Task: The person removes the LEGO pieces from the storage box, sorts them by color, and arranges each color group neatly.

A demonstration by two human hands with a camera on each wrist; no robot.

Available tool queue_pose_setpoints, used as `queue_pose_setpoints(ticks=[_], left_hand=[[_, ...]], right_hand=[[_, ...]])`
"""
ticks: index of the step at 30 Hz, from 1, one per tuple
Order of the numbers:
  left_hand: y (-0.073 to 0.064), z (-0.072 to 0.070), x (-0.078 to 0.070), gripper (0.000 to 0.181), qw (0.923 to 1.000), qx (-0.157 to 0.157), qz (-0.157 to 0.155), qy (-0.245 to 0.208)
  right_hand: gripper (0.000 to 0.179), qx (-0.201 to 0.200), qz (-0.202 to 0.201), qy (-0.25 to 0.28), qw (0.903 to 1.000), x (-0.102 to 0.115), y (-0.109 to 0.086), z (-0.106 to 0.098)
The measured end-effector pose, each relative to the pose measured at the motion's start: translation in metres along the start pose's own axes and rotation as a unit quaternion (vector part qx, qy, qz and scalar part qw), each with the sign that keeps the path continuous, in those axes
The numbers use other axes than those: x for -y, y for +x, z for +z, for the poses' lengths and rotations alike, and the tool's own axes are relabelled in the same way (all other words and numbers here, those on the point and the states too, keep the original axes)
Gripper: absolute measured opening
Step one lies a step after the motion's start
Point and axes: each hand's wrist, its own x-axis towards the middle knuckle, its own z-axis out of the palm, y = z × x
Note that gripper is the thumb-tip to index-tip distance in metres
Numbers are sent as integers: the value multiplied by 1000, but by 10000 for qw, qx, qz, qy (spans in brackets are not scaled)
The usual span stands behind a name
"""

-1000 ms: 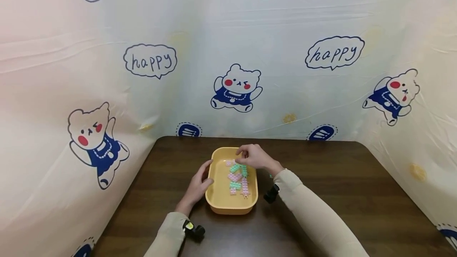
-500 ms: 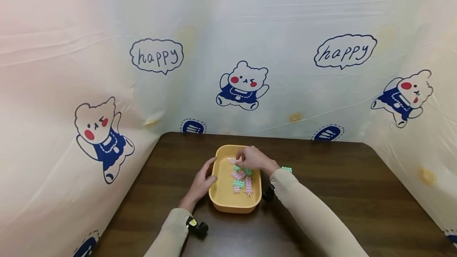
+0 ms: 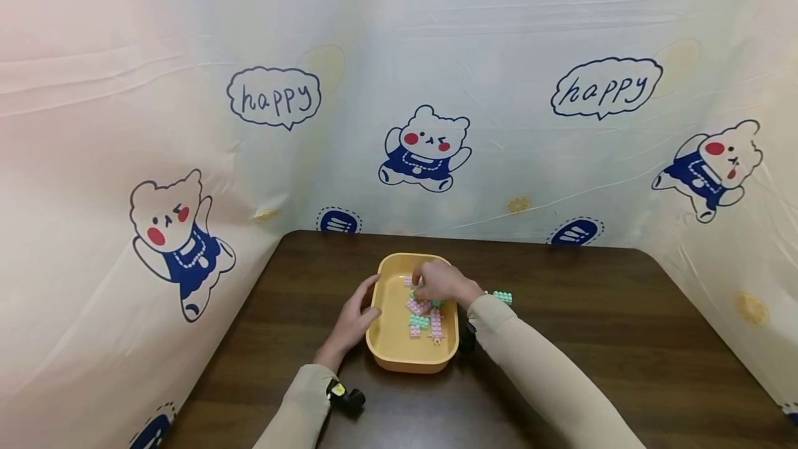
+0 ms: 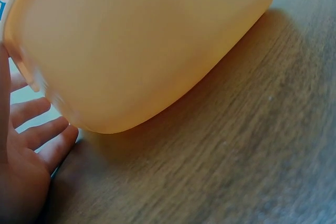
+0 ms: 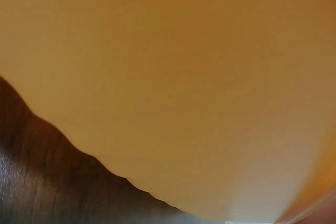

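A yellow plastic bin (image 3: 411, 367) stands on the table in the head view, with several pink building bricks (image 3: 436, 324) and green building bricks (image 3: 419, 322) inside. My left hand (image 3: 350, 324) rests against the bin's left side, thumb at the rim. In the left wrist view its fingers (image 4: 39, 129) lie fairly straight along the outer wall. My right hand (image 3: 439, 279) reaches into the bin's far part, fingers bent downward, fingertips right at a green brick. Whether they pinch it I cannot tell. The bin's outer wall (image 5: 173, 87) fills most of the right wrist view.
On the dark wooden table (image 3: 592, 338), a green brick piece (image 3: 501, 296) lies right of the bin, partly behind my right sleeve (image 3: 536, 359). A printed cloth (image 3: 499, 33) hangs around the back and sides.
My right hand has lowered into the bin, its fingers coming closer together over the green bricks. The left hand stays at the bin's side. The head view has shifted slightly.
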Motion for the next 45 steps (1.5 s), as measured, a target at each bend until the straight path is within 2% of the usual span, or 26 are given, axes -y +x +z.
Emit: queue_pose_setpoints(ticks=[7,13,25,34,45], left_hand=[[0,1,1,67,9999,-36,109,26],[-1,1,1,67,9999,-73,74,8],[-2,1,-1,67,9999,-67,29,88],[0,1,-2,67,9999,-55,90,102],[-1,3,-3,66,9998,-104,88,122]], right_hand=[[22,-20,-64,-240,9997,2,-2,0],[23,-89,-102,-342,9993,4,-3,0],[24,6,156,-498,9986,4,1,9],[24,-93,95,-656,9978,3,-1,7],[22,-192,81,-265,9994,0,-1,4]])
